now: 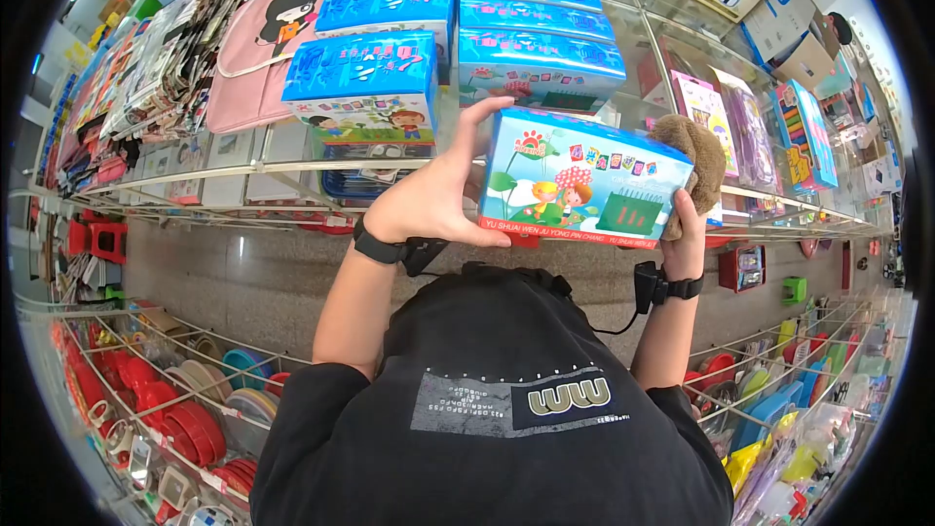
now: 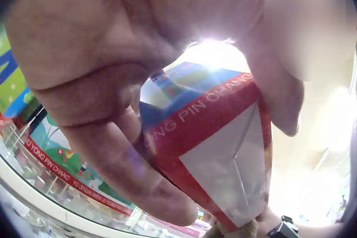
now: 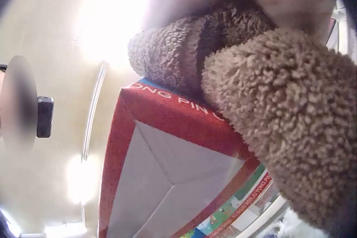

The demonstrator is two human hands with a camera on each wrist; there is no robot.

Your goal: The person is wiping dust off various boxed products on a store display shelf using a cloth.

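Observation:
A blue-topped cardboard stationery box (image 1: 584,185) with cartoon children and a red lower edge is held up in front of the shelf. My left hand (image 1: 438,190) grips its left end, thumb at the lower edge and fingers by the top. Around the right end, my right hand (image 1: 688,244) holds the box together with a brown fluffy cloth (image 1: 706,161). The left wrist view shows the box's red-and-white underside (image 2: 223,165) between thumb and fingers. Bunched thick fleece (image 3: 284,98) covers one corner of the box in the right wrist view, hiding most of the right fingers.
Matching blue boxes (image 1: 365,68) stand in two rows on the glass shelf. A pink bag (image 1: 258,58) and stacked packets (image 1: 161,54) lie left; packaged goods (image 1: 745,127) stand right. Behind the person, wire-fronted shelves hold red plastic bowls (image 1: 190,429).

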